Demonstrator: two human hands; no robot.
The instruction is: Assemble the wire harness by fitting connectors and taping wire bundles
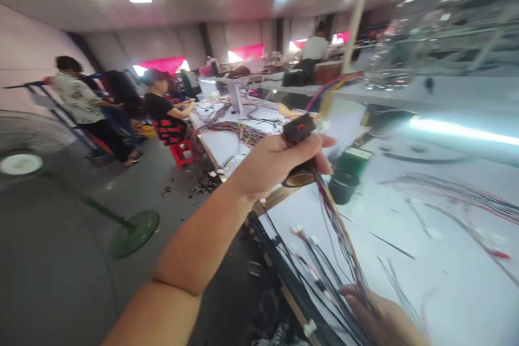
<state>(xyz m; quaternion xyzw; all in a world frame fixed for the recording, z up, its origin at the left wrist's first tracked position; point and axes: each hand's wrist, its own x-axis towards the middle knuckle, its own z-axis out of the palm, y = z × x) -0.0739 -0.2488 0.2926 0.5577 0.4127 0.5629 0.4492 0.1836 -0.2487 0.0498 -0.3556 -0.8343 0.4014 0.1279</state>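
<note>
My left hand [284, 159] is stretched out in front of me, closed around the upper end of a wire harness [339, 227]. A black block-like piece [299, 128] with a small red mark shows above its thumb. Just under that hand is a roll of black tape [300, 177] with a brown core; whether the fingers touch it I cannot tell. Lower down, my right hand [379, 313] is closed around the same harness, partly blurred at the bottom edge. Several cables with white connectors [298, 230] lie beside the harness along the table's near edge.
The white table [405, 281] carries a black cup [344, 186], a green box [353, 161] and more wires [466, 194]. A lit tube [466, 131] hangs under a shelf at right. A floor fan [135, 232] stands left. One co-worker [166, 102] sits; another person [83, 102] stands.
</note>
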